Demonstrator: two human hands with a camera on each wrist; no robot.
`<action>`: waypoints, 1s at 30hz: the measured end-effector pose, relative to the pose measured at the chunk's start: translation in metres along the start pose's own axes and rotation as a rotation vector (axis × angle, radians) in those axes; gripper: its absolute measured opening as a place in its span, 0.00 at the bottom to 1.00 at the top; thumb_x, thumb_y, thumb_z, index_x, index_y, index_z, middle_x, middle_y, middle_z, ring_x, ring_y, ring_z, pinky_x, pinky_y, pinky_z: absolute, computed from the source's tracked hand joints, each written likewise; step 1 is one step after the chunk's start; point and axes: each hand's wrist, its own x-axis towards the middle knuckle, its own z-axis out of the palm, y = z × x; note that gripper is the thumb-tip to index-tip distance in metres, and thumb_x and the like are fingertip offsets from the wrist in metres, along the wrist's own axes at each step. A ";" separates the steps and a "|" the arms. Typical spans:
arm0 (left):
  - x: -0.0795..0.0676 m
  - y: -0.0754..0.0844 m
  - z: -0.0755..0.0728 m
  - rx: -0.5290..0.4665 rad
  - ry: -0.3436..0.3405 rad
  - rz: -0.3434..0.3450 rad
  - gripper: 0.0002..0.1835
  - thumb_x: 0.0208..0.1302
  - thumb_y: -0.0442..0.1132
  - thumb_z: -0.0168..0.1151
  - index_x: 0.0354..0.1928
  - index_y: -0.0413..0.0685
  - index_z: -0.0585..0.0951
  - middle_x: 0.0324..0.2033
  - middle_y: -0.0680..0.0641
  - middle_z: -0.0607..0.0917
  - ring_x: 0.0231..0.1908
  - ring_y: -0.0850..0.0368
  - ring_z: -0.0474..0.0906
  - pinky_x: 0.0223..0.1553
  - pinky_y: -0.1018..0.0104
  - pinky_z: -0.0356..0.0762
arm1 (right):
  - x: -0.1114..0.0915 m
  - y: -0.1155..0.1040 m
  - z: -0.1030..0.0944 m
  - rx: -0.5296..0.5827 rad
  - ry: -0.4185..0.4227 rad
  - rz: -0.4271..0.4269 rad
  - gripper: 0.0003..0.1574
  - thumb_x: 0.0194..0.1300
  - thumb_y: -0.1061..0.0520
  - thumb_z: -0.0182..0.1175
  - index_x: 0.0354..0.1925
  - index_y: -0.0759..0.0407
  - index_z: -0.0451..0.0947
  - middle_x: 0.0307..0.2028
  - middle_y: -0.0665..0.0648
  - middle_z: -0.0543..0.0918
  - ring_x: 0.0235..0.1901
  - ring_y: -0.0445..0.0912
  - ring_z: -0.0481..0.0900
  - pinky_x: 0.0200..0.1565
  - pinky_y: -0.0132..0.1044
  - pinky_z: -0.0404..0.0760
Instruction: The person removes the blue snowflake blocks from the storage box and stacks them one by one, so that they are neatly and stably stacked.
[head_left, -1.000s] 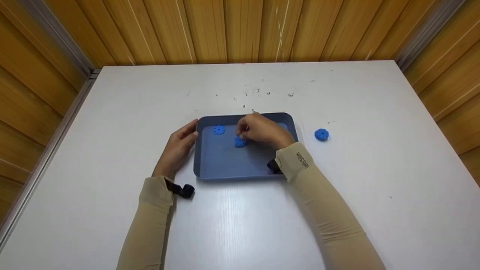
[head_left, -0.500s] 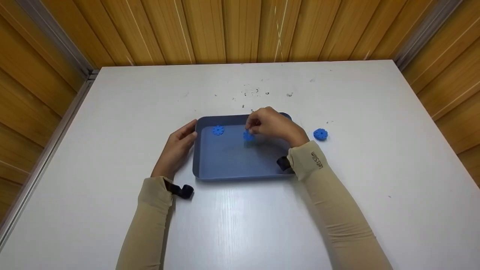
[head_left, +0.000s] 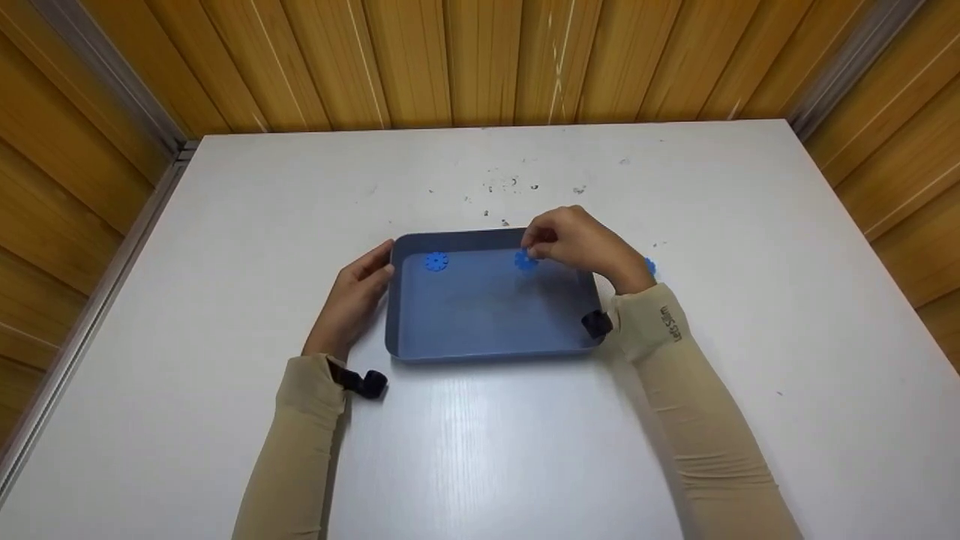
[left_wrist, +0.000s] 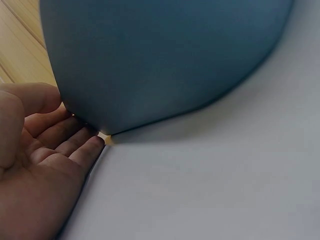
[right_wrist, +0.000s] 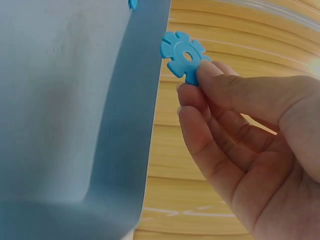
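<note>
A blue plastic disc with a centre hole and notched, petal-like edge [right_wrist: 175,52] is pinched between the thumb and fingers of my right hand [head_left: 581,240]. In the head view it hangs over the far right part of the blue-grey tray [head_left: 480,315]. My left hand [head_left: 349,300] rests against the tray's left side, fingers fairly straight and thumb touching the wall [left_wrist: 60,97]. Another blue notched disc [head_left: 436,261] lies flat in the tray's far left corner area. Only an edge of a further blue disc [head_left: 650,266] shows behind my right wrist.
The tray stands on a white table [head_left: 450,450] with small dark marks [head_left: 514,182] beyond it. A wood-look panel wall [head_left: 480,60] rises at the table's far edge, with similar panels at both sides.
My right hand has lifted the notched disc from the tray's middle and carried it right and away from me. My right wrist now mostly covers the disc on the table. My left hand stays put.
</note>
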 end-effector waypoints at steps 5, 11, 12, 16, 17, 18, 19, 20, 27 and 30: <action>-0.001 0.001 -0.001 0.032 0.010 -0.012 0.28 0.71 0.32 0.50 0.72 0.45 0.62 0.71 0.45 0.63 0.72 0.56 0.56 0.72 0.63 0.56 | -0.009 0.005 -0.009 -0.001 0.037 0.044 0.06 0.63 0.64 0.62 0.39 0.62 0.84 0.37 0.58 0.86 0.36 0.46 0.80 0.38 0.36 0.78; -0.001 0.002 0.000 0.028 0.006 -0.014 0.28 0.71 0.33 0.50 0.72 0.45 0.61 0.72 0.46 0.63 0.72 0.56 0.56 0.72 0.63 0.56 | -0.019 0.014 -0.016 0.038 0.088 0.096 0.07 0.63 0.64 0.63 0.40 0.60 0.83 0.39 0.58 0.86 0.39 0.48 0.80 0.39 0.36 0.79; -0.001 0.001 0.000 0.027 0.007 -0.015 0.28 0.71 0.33 0.50 0.72 0.46 0.61 0.72 0.46 0.63 0.72 0.57 0.56 0.72 0.63 0.56 | -0.021 0.016 -0.017 0.051 0.100 0.106 0.07 0.63 0.63 0.63 0.41 0.60 0.83 0.40 0.58 0.86 0.40 0.48 0.81 0.41 0.37 0.80; -0.001 0.001 -0.001 0.019 0.010 -0.013 0.28 0.71 0.32 0.50 0.72 0.46 0.62 0.71 0.46 0.63 0.72 0.56 0.57 0.72 0.63 0.57 | -0.027 0.024 -0.020 0.062 0.155 0.119 0.08 0.63 0.63 0.63 0.41 0.60 0.83 0.42 0.59 0.85 0.41 0.50 0.81 0.45 0.40 0.81; -0.001 0.001 -0.001 0.019 0.010 -0.012 0.28 0.71 0.32 0.50 0.72 0.45 0.62 0.71 0.45 0.63 0.72 0.56 0.57 0.72 0.63 0.57 | -0.028 0.026 -0.021 0.058 0.167 0.115 0.08 0.63 0.63 0.63 0.42 0.61 0.83 0.42 0.60 0.85 0.42 0.51 0.81 0.46 0.41 0.81; -0.001 0.001 -0.001 0.021 0.007 -0.010 0.28 0.71 0.32 0.50 0.72 0.45 0.62 0.71 0.45 0.63 0.72 0.56 0.57 0.72 0.62 0.56 | -0.030 0.028 -0.021 0.051 0.181 0.113 0.08 0.63 0.63 0.63 0.42 0.61 0.83 0.43 0.60 0.85 0.42 0.51 0.81 0.47 0.42 0.81; -0.001 0.001 -0.001 0.023 0.006 -0.009 0.28 0.71 0.33 0.50 0.72 0.45 0.62 0.71 0.45 0.63 0.72 0.56 0.56 0.72 0.62 0.56 | -0.031 0.030 -0.022 0.041 0.193 0.109 0.08 0.63 0.62 0.63 0.42 0.61 0.83 0.43 0.60 0.85 0.42 0.51 0.81 0.47 0.43 0.81; 0.000 0.000 -0.001 0.023 0.007 -0.007 0.28 0.71 0.33 0.50 0.72 0.45 0.62 0.71 0.45 0.63 0.72 0.56 0.56 0.72 0.62 0.56 | -0.033 0.032 -0.023 0.033 0.206 0.110 0.09 0.63 0.62 0.63 0.42 0.61 0.83 0.43 0.60 0.85 0.41 0.51 0.81 0.47 0.42 0.81; 0.000 0.000 -0.001 0.025 0.006 -0.006 0.28 0.71 0.33 0.50 0.72 0.45 0.61 0.72 0.45 0.63 0.72 0.56 0.56 0.73 0.62 0.55 | -0.045 0.046 -0.027 0.009 0.260 0.148 0.09 0.63 0.62 0.62 0.43 0.61 0.83 0.41 0.60 0.85 0.39 0.50 0.79 0.41 0.33 0.78; 0.000 0.001 0.000 0.027 0.014 -0.010 0.28 0.71 0.33 0.50 0.72 0.45 0.62 0.71 0.45 0.63 0.72 0.56 0.57 0.72 0.62 0.56 | -0.050 0.053 -0.028 0.000 0.268 0.170 0.09 0.64 0.62 0.62 0.43 0.61 0.83 0.41 0.60 0.85 0.38 0.49 0.79 0.39 0.30 0.77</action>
